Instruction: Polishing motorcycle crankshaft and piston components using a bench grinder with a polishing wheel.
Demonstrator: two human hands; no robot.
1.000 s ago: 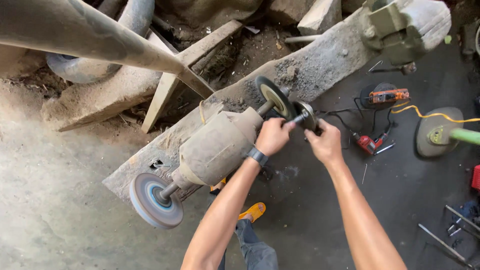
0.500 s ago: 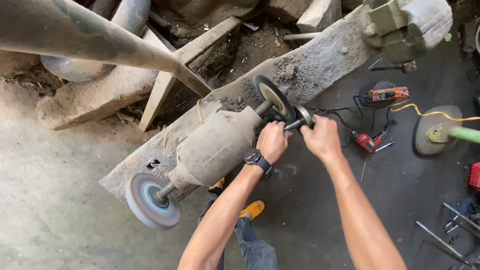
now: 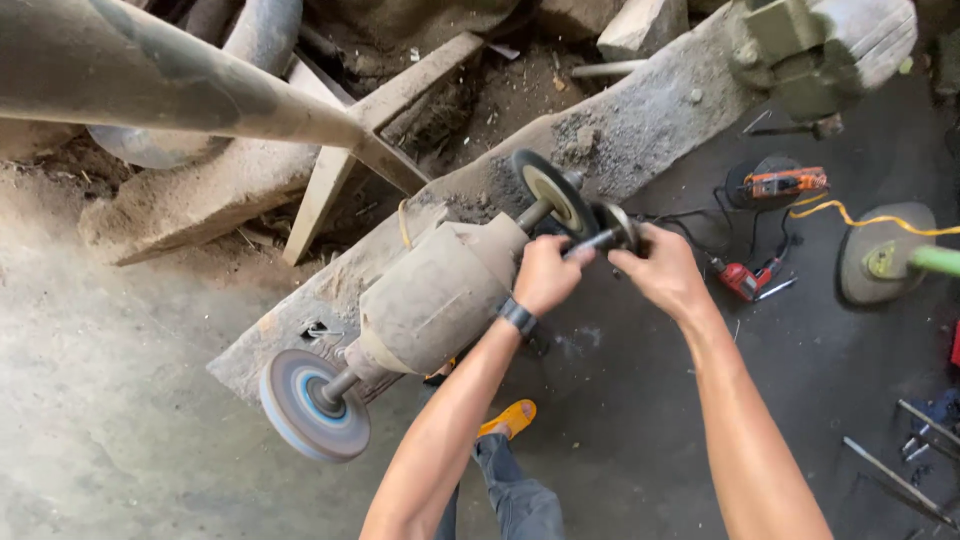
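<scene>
Head view looks down on a dusty bench grinder (image 3: 440, 295) lying along a long grey concrete slab (image 3: 640, 120), with its dark grinding wheel (image 3: 545, 190) at the far end of the shaft and a worn blue-and-pink ringed wheel (image 3: 310, 405) at the near end. Just beyond the dark wheel, at the shaft tip, sits a small round metal disc (image 3: 618, 225). The left hand (image 3: 548, 272), with a black watch (image 3: 517, 316) on its wrist, has its grip clenched around a slim metal tool (image 3: 588, 243) that points at that disc. The right hand (image 3: 665, 272) curls its fingers against the disc from the other side; it seems to be grasping the disc's edge, though the fingers hide the contact. Below the arms, a leg in dark trousers (image 3: 520, 495) and an orange sandal (image 3: 510, 418) stand on the grey floor. To the right, well apart from the grinder, lie a red power tool (image 3: 742, 280), an orange-and-black tool (image 3: 785, 182) and a round grey base (image 3: 880, 255) with a green bar (image 3: 935, 260) and a yellow cord (image 3: 870, 220). A thick wooden beam (image 3: 170, 85) crosses the upper left.
</scene>
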